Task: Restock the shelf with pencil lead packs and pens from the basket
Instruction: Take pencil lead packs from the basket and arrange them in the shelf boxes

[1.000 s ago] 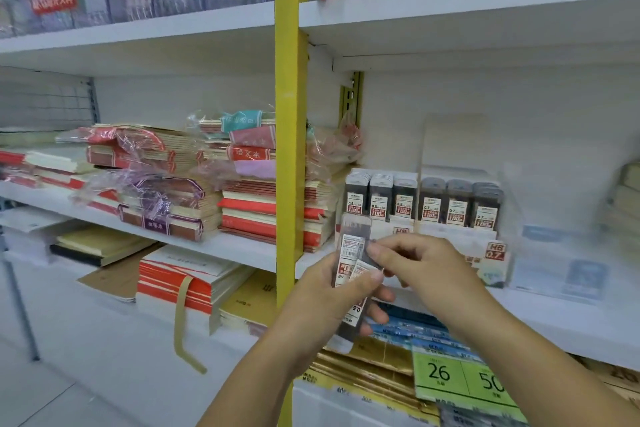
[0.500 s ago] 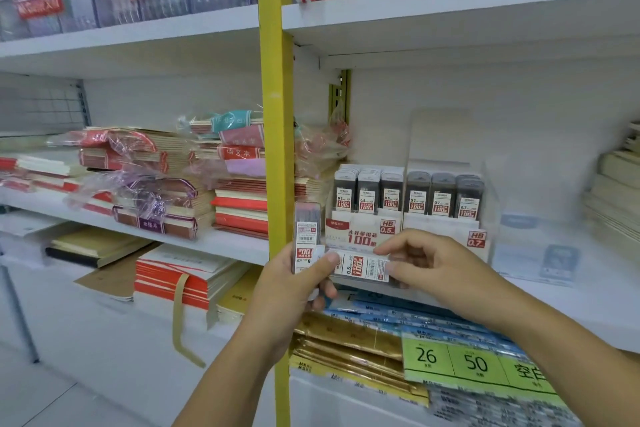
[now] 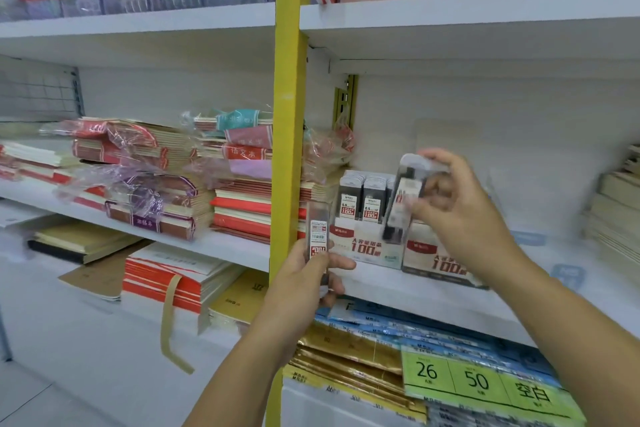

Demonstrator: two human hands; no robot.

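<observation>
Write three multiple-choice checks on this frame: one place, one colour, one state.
1. Where is the clear plastic pencil lead pack in the right-hand grip?
A. By the white cardboard display boxes on the white shelf
B. On the floor
C. On the top shelf

2. What colour is the upright metal shelf post?
A. Blue
B. Yellow
C. Black

3. What is the left-hand grip doing?
A. Hanging empty
B. Pressing flat on the shelf
C. Holding a second clear lead pack upright

Answers: 1 A, the pack is tilted in front of the packs standing in the boxes. 2 B, the post is plainly yellow. 3 C, thumb and fingers curl round the upright pack.
</observation>
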